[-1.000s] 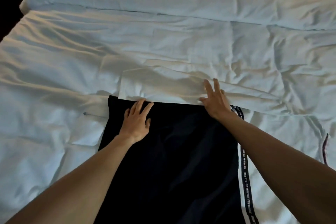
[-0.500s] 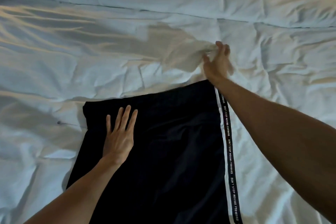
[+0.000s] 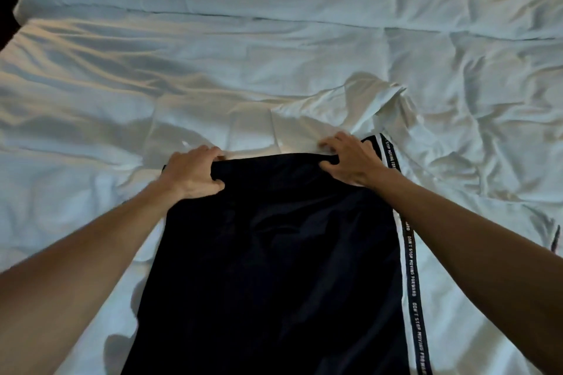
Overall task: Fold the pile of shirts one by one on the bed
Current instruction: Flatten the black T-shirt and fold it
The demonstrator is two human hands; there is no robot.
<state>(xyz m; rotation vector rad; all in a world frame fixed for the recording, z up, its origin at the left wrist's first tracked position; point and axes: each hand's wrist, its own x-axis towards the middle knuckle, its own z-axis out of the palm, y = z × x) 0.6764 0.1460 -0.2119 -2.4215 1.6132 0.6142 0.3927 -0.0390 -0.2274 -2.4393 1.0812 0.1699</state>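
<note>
Both hands grip the black shirt's far edge, left hand and right hand with fingers curled around it, near the rumpled white garment; judged mid-fold; next, draw that edge toward its near hem.

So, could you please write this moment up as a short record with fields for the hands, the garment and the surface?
left hand: left hand grips the far edge of the dark garment near its left corner
right hand: right hand grips the same edge near the right corner
garment: dark, spread lengthwise toward the person, with a lettered stripe down its right side
white cloth: white cloth lies rumpled just beyond the far edge
surface: bed with wrinkled white bedding
fold: not yet made
</note>
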